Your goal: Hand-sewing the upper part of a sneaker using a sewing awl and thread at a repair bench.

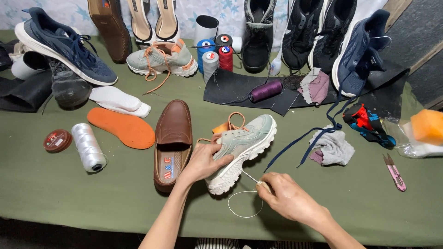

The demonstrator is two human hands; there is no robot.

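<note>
Pale green sneaker [242, 147], white sole, orange laces, tilted on bench [69, 198].
Left hand [203, 162] grips its heel; right hand [288, 198] pinches needle [250, 176] with white thread [244, 203].

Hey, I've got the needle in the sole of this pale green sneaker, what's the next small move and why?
Probably pull the needle on through with the right hand until the slack white thread draws snug. The thread lies in a loose loop on the green table, while the left hand steadies the pale green sneaker on its side.
</note>
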